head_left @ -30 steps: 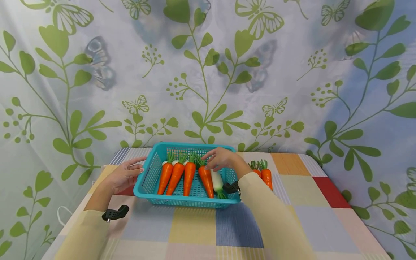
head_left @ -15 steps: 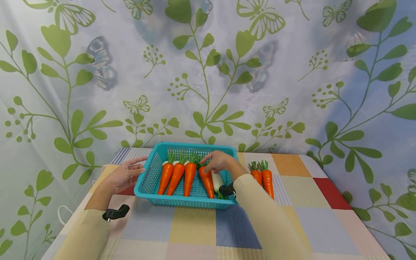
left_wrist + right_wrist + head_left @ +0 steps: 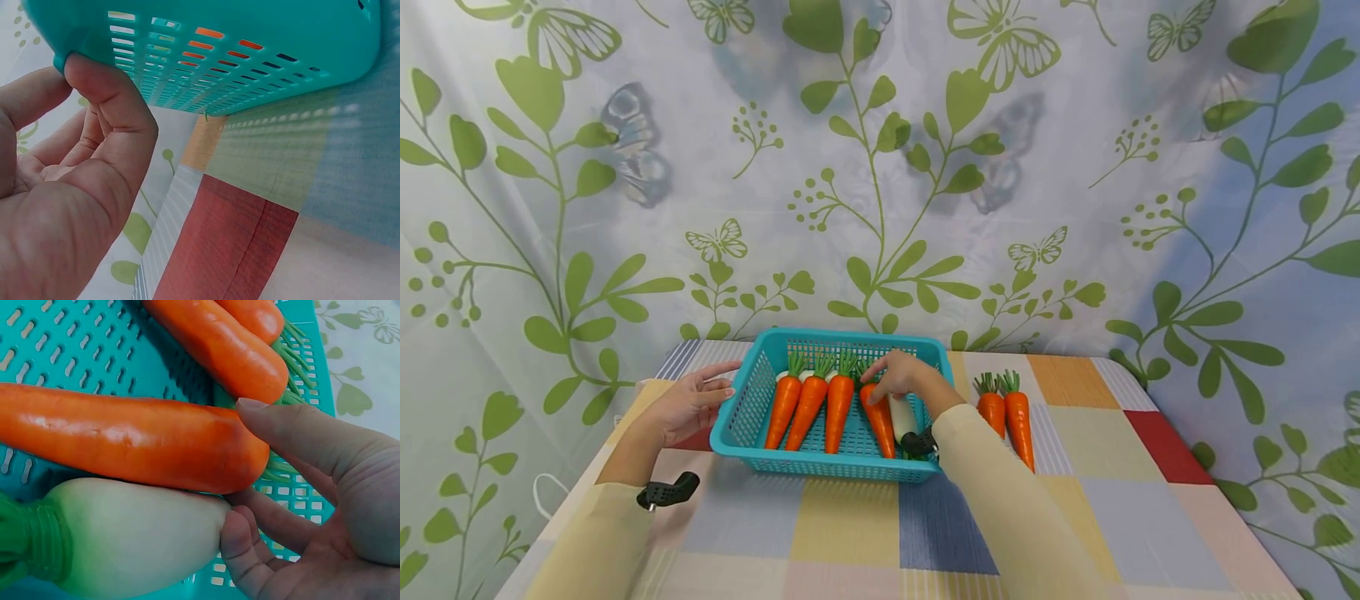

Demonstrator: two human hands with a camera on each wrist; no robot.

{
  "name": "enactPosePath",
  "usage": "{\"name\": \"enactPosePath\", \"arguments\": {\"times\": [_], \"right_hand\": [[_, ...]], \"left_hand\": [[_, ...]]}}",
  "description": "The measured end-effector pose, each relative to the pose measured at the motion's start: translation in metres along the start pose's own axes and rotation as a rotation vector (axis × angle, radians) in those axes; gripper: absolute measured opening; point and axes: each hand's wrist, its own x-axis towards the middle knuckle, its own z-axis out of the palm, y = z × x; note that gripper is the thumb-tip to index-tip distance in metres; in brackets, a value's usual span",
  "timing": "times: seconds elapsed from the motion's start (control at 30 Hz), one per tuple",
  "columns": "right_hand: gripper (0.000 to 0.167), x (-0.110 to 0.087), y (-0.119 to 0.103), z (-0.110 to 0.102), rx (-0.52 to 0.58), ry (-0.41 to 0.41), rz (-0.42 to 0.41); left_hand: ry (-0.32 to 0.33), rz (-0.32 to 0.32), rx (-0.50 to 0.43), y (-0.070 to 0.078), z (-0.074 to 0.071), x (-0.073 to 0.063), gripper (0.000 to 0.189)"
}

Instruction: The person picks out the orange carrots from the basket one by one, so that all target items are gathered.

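Note:
A teal plastic basket [image 3: 827, 457] holds several orange carrots in a row and a white radish [image 3: 144, 537] with a green top. My left hand [image 3: 688, 408] pinches the basket's left rim between thumb and finger, as the left wrist view confirms. Inside the basket's right half, my right hand [image 3: 325, 494] grips the rightmost carrot [image 3: 137, 440] near its leafy end, thumb on one side and fingers on the other. Its curled fingertips touch the radish's tip, which lies right beside that carrot. Another carrot [image 3: 225, 350] lies just past the thumb.
Two carrots [image 3: 1018, 421] lie on the table, right of the basket and partly behind the right sleeve. More white vegetables show behind the carrots in the basket. A patchwork cloth [image 3: 850, 521] covers the table. A leaf-print curtain [image 3: 880, 167] hangs behind.
My right hand has lowered slightly and closed its thumb and fingers about the rightmost carrot's top. My left hand has stayed at the basket rim.

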Motion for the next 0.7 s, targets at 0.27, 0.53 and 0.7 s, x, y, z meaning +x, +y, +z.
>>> {"name": "enactPosePath", "arguments": {"times": [0.27, 0.53, 0.7], "right_hand": [[0.04, 0.0002, -0.0005, 0.0034, -0.025, 0.019, -0.018], [0.038, -0.0016, -0.0023, 0.004, -0.057, 0.047, -0.028], [0.036, -0.0047, -0.0046, 0.0031, -0.051, 0.06, -0.063]], "left_hand": [[0.0, 0.002, 0.001, -0.0009, 0.0, 0.0004, 0.07], [0.0, 0.006, 0.003, -0.0004, 0.0004, 0.0001, 0.07], [0.009, 0.005, 0.007, -0.0003, 0.0013, -0.0009, 0.07]]}}
